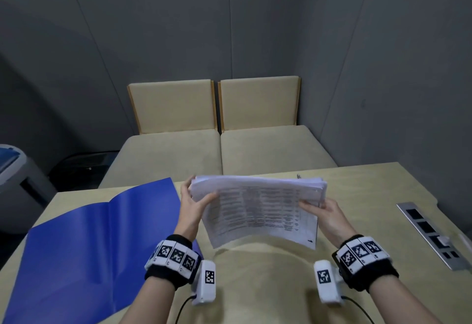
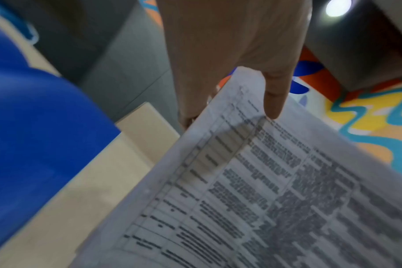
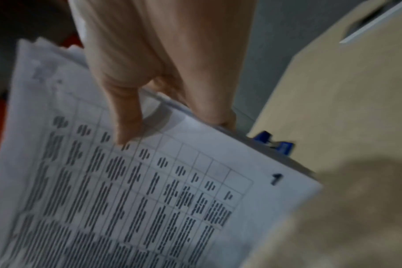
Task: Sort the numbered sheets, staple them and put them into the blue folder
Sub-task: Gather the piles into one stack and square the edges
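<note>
Both hands hold a stack of white printed sheets [image 1: 258, 208] above the beige tabletop [image 1: 357, 191], near its middle. The left hand [image 1: 190, 207] grasps the stack's left edge, thumb on top and fingers beneath; the right hand [image 1: 323, 212] pinches the right edge the same way. The far corners are fanned and uneven, so the sheets are not yet squared.

The step in hand looks like gathering and aligning the sheets before stapling. To do it well, loosen the pinch a little, stand the stack on one edge and tap it on the tabletop until the corners meet, then clamp one corner firmly so nothing slips. The small blue stapler [image 3: 274, 144] lies on the tabletop just beyond the stack, half hidden by it.

The open blue plastic folder [image 1: 84, 242] lies flat at the left of the tabletop, close beside the left wrist, ready to receive the set.

The top sheet carries a handwritten "1" at its near right corner, clear in the right wrist view. The printed table text is too blurred to read. No brand shows.
</note>
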`<state>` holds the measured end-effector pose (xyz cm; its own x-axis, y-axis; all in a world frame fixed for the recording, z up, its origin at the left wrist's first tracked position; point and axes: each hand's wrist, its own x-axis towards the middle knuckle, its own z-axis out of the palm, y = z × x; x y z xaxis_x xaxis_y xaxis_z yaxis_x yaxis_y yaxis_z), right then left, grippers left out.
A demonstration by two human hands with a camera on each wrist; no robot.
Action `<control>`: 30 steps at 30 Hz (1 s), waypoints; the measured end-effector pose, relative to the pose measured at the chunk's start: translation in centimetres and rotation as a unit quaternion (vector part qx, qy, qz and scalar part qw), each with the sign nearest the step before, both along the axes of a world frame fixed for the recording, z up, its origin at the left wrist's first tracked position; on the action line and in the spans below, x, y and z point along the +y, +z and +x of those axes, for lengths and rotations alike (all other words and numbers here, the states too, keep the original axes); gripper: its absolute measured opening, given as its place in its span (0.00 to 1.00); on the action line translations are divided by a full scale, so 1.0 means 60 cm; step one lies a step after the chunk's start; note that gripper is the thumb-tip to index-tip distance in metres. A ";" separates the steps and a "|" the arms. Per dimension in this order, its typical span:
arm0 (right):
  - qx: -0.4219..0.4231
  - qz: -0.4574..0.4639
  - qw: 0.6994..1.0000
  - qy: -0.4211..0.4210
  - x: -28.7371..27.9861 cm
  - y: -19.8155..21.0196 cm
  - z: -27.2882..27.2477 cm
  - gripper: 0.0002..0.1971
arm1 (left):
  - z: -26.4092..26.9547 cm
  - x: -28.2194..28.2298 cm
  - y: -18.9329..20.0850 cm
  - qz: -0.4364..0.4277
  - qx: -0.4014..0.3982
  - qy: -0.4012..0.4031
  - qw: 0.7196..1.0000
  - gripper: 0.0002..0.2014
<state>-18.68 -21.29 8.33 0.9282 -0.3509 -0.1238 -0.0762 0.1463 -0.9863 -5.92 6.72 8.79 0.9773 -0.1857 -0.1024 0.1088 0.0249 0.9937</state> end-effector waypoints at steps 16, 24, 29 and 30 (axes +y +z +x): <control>0.050 -0.056 0.990 -0.116 0.021 -0.039 -0.004 0.19 | -0.039 -0.040 -0.051 0.033 -0.017 0.028 0.999 0.16; -0.017 -0.435 0.892 -0.121 0.022 -0.052 -0.006 0.26 | -0.022 -0.069 -0.044 0.045 0.034 0.081 0.995 0.25; 0.009 -0.528 0.845 -0.092 0.021 -0.061 -0.007 0.30 | -0.001 -0.081 -0.048 0.075 0.016 0.128 0.989 0.19; 0.013 -0.535 0.840 -0.092 0.021 -0.061 -0.007 0.32 | 0.000 -0.081 -0.046 0.071 0.008 0.128 0.989 0.18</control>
<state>-19.11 -20.02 4.67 0.8481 -0.4108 0.3346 -0.1727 -0.8114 -0.5584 -5.90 1.84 6.00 0.9883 0.0852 -0.1264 0.1336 -0.0857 0.9873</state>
